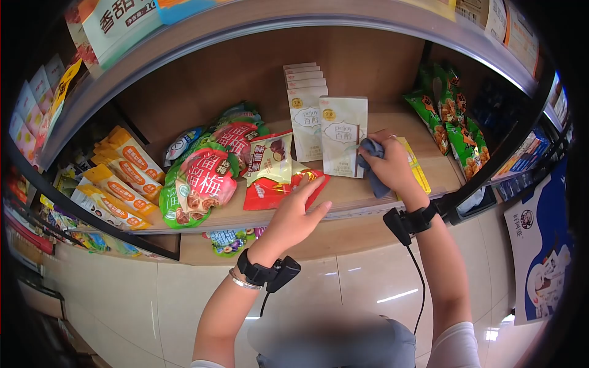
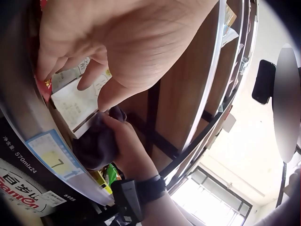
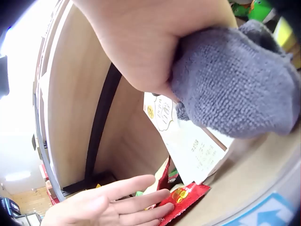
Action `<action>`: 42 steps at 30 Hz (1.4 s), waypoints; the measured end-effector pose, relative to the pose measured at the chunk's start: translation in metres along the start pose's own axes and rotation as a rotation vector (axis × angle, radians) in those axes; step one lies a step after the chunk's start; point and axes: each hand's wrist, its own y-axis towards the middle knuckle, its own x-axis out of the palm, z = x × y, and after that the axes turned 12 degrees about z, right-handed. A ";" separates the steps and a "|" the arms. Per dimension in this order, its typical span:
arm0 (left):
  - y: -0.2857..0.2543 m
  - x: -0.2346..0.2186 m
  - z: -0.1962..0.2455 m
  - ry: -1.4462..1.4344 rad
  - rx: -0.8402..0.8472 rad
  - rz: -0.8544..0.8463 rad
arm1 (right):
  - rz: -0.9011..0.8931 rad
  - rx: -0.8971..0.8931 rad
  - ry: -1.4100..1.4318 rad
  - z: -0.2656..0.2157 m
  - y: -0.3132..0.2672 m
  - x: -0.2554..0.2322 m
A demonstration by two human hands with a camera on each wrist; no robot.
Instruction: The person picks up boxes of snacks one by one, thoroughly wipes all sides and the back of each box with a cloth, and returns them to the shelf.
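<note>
A blue-grey terry cloth (image 3: 235, 80) is bunched in my right hand (image 1: 394, 165), which grips it against the right side of the front white snack box (image 1: 343, 138). Behind and to the left of that box stands a row of matching white boxes (image 1: 307, 116). My left hand (image 1: 291, 218) is over the front of the shelf, fingers extended and holding nothing. Its fingertips overlap a red snack bag (image 1: 264, 197) in the head view. A cream snack bag (image 1: 270, 161) leans just behind the red one.
Green and pink plum bags (image 1: 199, 184) and orange-white packets (image 1: 126, 175) fill the shelf's left side. Right of the cloth lies a yellow packet (image 1: 415, 165), with green snack bags (image 1: 457, 126) farther right. An upper shelf edge (image 1: 257, 21) overhangs the boxes.
</note>
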 end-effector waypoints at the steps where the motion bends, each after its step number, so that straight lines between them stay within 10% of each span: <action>1: 0.000 0.000 0.000 0.007 0.001 0.005 | 0.004 -0.011 -0.008 0.002 0.000 0.005; 28: -0.020 0.003 0.021 0.318 0.157 0.118 | -0.054 -0.046 -0.198 -0.007 -0.001 0.047; 33: -0.019 0.011 0.024 0.199 0.246 0.152 | 0.095 -0.005 -0.160 -0.014 -0.010 0.001; 42: 0.012 0.085 0.017 -0.494 -0.092 -0.034 | 0.057 0.198 -0.291 0.046 -0.011 -0.103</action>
